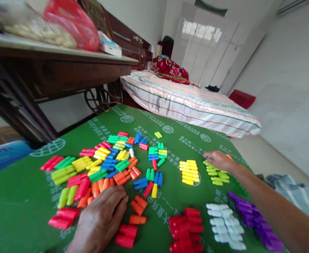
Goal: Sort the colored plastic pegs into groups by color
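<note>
My left hand (101, 218) rests low on the green board (154, 121), its fingers curled together and the tips hidden. Orange bullet-shaped toy blocks (101, 184) lie right at its knuckles, within a mixed spread of red, yellow, blue and green ones. Farther right, my right hand (218, 160) is closed in a pinch at the top of the lime-green blocks (218, 177), with a lime-green block (206, 162) at its fingertips. Left of that hand is a column of yellow blocks (189, 172). Nearer me are groups of red (184, 228), white (225, 225) and purple blocks (257, 221).
A sewing-machine table (51, 56) with plastic bags (71, 24) and a tissue box (109, 45) stands at the left. Behind the board is a bed (191, 96) with a red blanket (170, 68). Grey-blue cloth (297, 193) lies at the right.
</note>
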A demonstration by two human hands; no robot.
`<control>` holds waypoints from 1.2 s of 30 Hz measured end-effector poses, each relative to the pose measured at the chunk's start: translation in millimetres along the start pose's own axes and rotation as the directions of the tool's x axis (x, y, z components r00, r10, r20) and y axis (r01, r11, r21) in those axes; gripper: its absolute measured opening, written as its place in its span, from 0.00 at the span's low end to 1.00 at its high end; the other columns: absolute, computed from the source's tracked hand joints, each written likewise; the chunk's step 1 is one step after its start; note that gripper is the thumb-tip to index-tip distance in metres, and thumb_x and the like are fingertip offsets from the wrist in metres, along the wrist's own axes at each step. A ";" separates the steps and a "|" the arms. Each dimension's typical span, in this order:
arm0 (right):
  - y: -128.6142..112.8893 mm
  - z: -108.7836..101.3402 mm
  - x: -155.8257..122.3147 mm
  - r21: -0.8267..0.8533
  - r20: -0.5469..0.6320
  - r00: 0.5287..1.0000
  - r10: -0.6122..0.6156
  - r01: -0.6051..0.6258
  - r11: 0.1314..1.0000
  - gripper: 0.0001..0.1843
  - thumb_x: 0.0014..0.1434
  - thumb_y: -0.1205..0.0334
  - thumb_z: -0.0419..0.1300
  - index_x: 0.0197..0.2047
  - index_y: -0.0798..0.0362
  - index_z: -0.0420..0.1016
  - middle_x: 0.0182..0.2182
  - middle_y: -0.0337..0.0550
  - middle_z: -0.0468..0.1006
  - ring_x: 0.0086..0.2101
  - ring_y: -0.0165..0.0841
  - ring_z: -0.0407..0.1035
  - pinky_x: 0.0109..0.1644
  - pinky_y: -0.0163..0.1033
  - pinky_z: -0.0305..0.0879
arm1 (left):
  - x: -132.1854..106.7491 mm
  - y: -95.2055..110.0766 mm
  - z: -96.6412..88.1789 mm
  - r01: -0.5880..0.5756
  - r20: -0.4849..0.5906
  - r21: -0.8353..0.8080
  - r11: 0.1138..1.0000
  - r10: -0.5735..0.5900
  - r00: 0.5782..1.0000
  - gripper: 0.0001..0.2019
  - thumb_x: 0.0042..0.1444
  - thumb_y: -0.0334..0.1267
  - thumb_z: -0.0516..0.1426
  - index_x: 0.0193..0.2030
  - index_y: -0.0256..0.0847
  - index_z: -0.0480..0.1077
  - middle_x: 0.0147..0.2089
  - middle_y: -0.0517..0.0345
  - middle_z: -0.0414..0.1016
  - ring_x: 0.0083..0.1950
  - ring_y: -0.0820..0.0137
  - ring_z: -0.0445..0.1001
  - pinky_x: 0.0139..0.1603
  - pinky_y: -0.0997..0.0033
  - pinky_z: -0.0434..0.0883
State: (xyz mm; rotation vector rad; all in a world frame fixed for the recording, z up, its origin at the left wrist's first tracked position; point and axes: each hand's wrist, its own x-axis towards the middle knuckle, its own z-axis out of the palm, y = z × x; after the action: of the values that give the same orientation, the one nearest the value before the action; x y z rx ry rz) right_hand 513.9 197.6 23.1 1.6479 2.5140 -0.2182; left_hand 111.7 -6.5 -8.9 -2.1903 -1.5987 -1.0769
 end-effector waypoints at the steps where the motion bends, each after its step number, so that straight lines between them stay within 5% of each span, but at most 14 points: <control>1: -0.8 -0.1 -0.5 -0.006 0.001 1.000 0.004 -0.004 1.000 0.08 0.56 0.64 0.54 0.37 0.49 0.73 0.31 0.39 0.76 0.32 0.31 0.70 0.35 0.31 0.58 | -0.5 -0.4 0.3 -0.002 -0.002 0.002 1.000 0.002 1.000 0.11 0.61 0.41 0.49 0.35 0.42 0.70 0.35 0.58 0.77 0.34 0.72 0.77 0.36 0.78 0.74; 14: -11.8 -4.5 -5.0 -0.042 -0.009 0.997 0.071 -0.071 0.997 0.07 0.57 0.58 0.56 0.36 0.48 0.74 0.29 0.39 0.76 0.31 0.31 0.70 0.33 0.31 0.56 | -1.0 -1.5 1.4 -0.031 0.008 0.032 0.999 0.030 1.000 0.10 0.62 0.41 0.49 0.37 0.41 0.69 0.36 0.56 0.76 0.35 0.72 0.77 0.36 0.77 0.74; 24: -3.8 -32.3 17.9 0.066 -0.187 0.973 0.133 -0.123 0.990 0.13 0.57 0.53 0.52 0.32 0.49 0.74 0.22 0.36 0.72 0.24 0.29 0.65 0.28 0.32 0.55 | -3.6 -1.2 1.0 -0.011 0.005 0.018 1.000 0.011 1.000 0.10 0.62 0.40 0.49 0.36 0.41 0.69 0.36 0.56 0.76 0.35 0.72 0.76 0.36 0.77 0.74; 29: -37.3 -32.2 48.4 0.148 -0.207 0.978 0.017 0.015 0.989 0.10 0.55 0.56 0.55 0.32 0.49 0.75 0.22 0.34 0.73 0.23 0.28 0.65 0.29 0.31 0.58 | -0.6 2.6 -1.1 -0.002 -0.017 0.008 1.000 0.002 1.000 0.11 0.62 0.39 0.48 0.35 0.41 0.69 0.35 0.57 0.76 0.34 0.73 0.76 0.36 0.78 0.73; 36: -116.5 -35.3 102.9 0.199 -0.183 0.980 -0.072 0.108 0.974 0.08 0.56 0.59 0.59 0.39 0.48 0.76 0.31 0.36 0.79 0.33 0.30 0.72 0.35 0.32 0.63 | 0.6 6.0 -3.5 0.009 -0.030 0.022 1.000 -0.009 1.000 0.11 0.62 0.39 0.48 0.35 0.41 0.70 0.34 0.57 0.76 0.33 0.73 0.76 0.34 0.79 0.73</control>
State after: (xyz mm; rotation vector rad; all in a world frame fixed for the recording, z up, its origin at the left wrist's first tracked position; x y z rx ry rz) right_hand 365.2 250.9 44.5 1.6949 2.7855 -0.3733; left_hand 115.7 -10.3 -4.5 -2.1446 -1.6018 -1.0844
